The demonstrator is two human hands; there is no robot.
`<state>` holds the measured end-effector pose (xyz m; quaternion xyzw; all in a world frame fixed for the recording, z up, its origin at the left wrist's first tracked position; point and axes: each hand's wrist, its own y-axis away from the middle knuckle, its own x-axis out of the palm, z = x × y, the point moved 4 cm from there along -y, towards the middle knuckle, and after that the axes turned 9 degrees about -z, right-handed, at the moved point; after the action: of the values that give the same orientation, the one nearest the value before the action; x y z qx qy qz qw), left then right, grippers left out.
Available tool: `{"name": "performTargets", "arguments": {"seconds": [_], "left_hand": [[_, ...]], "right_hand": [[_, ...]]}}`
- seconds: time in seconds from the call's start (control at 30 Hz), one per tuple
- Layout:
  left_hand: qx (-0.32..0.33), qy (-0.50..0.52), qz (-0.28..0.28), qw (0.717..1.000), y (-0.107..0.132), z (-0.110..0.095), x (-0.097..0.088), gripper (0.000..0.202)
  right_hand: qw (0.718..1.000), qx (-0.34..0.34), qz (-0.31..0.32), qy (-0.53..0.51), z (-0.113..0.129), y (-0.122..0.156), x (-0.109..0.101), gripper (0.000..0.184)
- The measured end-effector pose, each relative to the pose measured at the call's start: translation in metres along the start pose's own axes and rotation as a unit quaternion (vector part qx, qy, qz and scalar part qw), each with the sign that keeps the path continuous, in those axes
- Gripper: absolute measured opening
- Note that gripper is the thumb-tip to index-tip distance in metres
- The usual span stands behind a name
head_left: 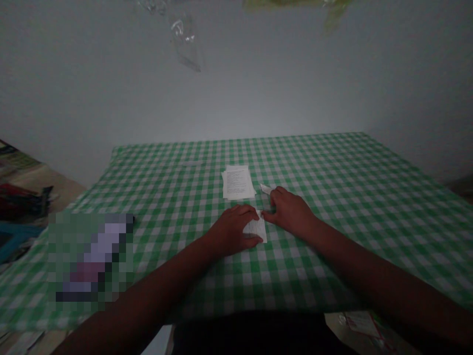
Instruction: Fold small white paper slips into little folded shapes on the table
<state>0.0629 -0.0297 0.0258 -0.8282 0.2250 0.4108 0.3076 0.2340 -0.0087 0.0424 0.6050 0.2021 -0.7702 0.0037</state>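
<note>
A white wall (pixel 236 88) rises behind a green gingham tablecloth (pixel 318 167); a stack of printed sheets (pixel 238 182) lies mid-table; the left hand (pixel 231 230) pinches a small paper slip (pixel 255 229) between thumb and fingers; the right hand (pixel 288 211), fingers pressed together, rests just beside it, below a paper scrap (pixel 265 189).

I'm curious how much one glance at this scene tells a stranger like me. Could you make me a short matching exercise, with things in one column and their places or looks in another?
Things:
1. Left hand
2. Printed paper sheets
3. Small paper scrap
4. Tablecloth

Places or looks:
A. Green and white checks
B. Just beyond the right hand
C. Over a white paper slip
D. In a small stack, beyond both hands

Pairs: 1-C, 2-D, 3-B, 4-A.
</note>
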Motion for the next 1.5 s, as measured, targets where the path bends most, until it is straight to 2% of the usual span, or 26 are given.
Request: {"name": "performTargets", "arguments": {"seconds": [0.3, 0.5, 0.63, 1.17, 1.5], "left_hand": [[0.001, -0.008, -0.004, 1.000, -0.001, -0.001, -0.001, 0.051], [0.003, -0.010, -0.008, 1.000, -0.001, -0.002, -0.001, 0.056], [0.005, -0.009, -0.004, 1.000, -0.001, -0.001, -0.001, 0.056], [0.002, -0.013, 0.001, 1.000, -0.001, 0.000, -0.001, 0.054], [0.008, -0.009, -0.002, 1.000, -0.001, 0.000, -0.001, 0.054]], "right_hand": [[0.999, 0.000, -0.001, 0.032, 0.002, -0.004, -0.003, 0.024], [0.996, -0.044, 0.054, 0.050, 0.019, 0.015, -0.015, 0.026], [0.994, -0.067, 0.066, 0.063, 0.028, 0.025, -0.020, 0.024], [0.994, 0.009, 0.054, 0.090, 0.011, -0.006, -0.007, 0.027], [0.993, -0.024, 0.065, 0.096, 0.019, 0.003, -0.015, 0.030]]}}
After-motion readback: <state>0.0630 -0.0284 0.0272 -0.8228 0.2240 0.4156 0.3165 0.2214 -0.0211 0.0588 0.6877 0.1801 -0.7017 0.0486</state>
